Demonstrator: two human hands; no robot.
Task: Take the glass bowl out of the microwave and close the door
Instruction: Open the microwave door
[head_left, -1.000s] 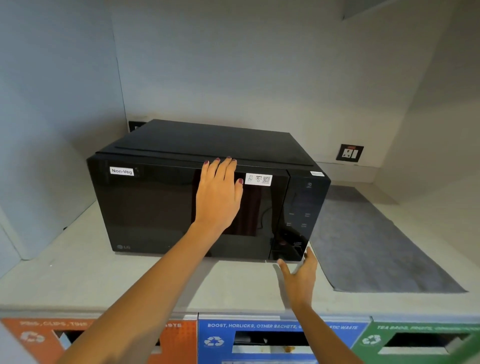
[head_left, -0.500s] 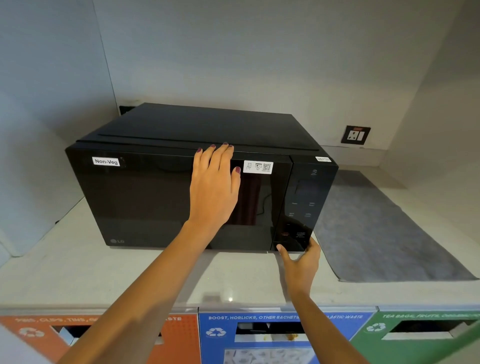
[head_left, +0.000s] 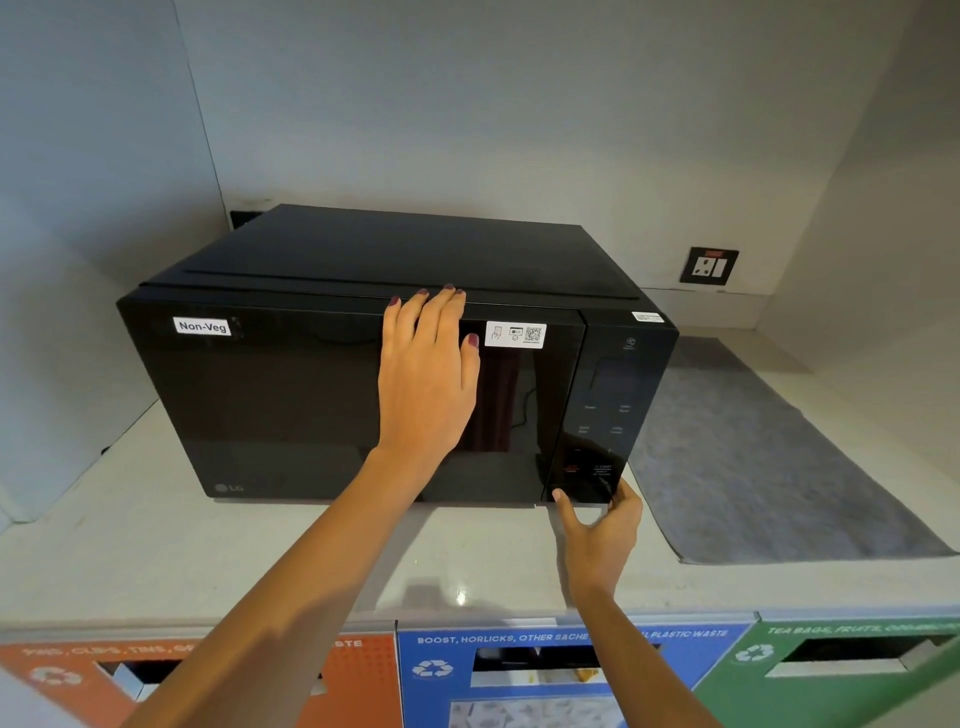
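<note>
Your microwave (head_left: 363, 374) sits toward the back-left corner of the worktop (head_left: 171, 540), and its door (head_left: 291, 395) is shut flush with the front. Nothing of the task shows as done: the glass bowl is nowhere in view. If it is inside, the dark door glass hides it, so you cannot confirm it from here.

Your left hand (head_left: 427, 379) lies flat and open against the door, fingers together and reaching up to the top edge, gripping nothing. It looks like a bracing press to keep the oven from sliding. Your right hand (head_left: 602, 525) is at the bottom of the control panel (head_left: 613, 415), near the right front corner of the oven. Its thumb is spread to the left and its fingers are curled up onto the lowest part of the panel, with nothing held. You seem to be working the door release there, though the button itself is too dark to make out.

So you are at the very first step. Still ahead: get the door open, reach in, lift the bowl out and set it down, perhaps on the grey mat (head_left: 769, 457) to the right, then swing the door shut.
</note>
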